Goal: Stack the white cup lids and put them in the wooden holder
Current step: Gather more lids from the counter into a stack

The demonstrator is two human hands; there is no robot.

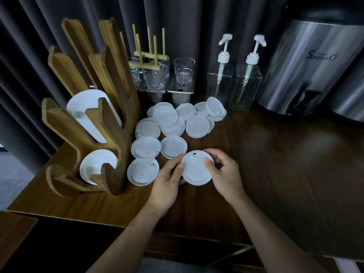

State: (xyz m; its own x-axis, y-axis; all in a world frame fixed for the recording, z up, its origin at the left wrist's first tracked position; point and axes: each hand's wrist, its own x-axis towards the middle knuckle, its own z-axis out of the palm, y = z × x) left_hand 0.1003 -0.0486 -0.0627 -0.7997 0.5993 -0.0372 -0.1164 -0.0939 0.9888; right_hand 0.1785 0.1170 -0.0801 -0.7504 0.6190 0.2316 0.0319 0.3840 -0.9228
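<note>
One lid [197,172] pinched from both sides

My left grip [167,184] and right grip [226,174] each pinch its rim, thumbs on top. Just behind it, other lids [173,146] lie scattered on the surface [266,154], beside the wooden holder [116,119], whose slots carry two white stacks [92,115].

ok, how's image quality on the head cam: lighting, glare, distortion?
Head view: dim overall, corners falling to near black; wide-angle warp bows the brushed steel drinks urn and the dark wooden table; bright reflection streaks on the urn, soft sheen on the tabletop; the round white plastic lid held between the left hand and right hand looks sharp, not blown out.
</note>
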